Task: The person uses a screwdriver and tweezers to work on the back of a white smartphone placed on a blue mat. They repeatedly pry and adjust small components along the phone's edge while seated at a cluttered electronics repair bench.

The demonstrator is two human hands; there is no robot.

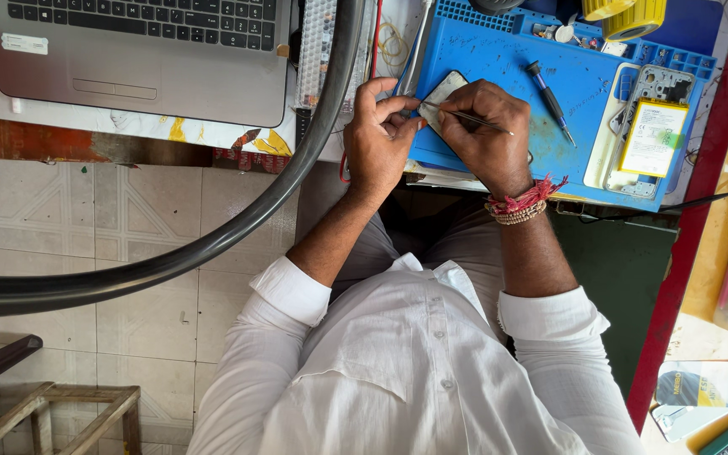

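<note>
Head view shows the left hand (378,139) steadying a small flat grey phone part (441,94) on the blue rubber work mat (499,59) while the right hand (486,135) pinches thin metal tweezers (473,119) whose tips touch it.

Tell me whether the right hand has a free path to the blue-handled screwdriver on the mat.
Probably yes: the screwdriver lies uncovered on the blue mat just beyond the right hand, though that hand holds tweezers.

Phone repair workshop, blue repair mat (499,59), opened phone (652,126), screwdriver (549,97), laptop (145,50)
</note>
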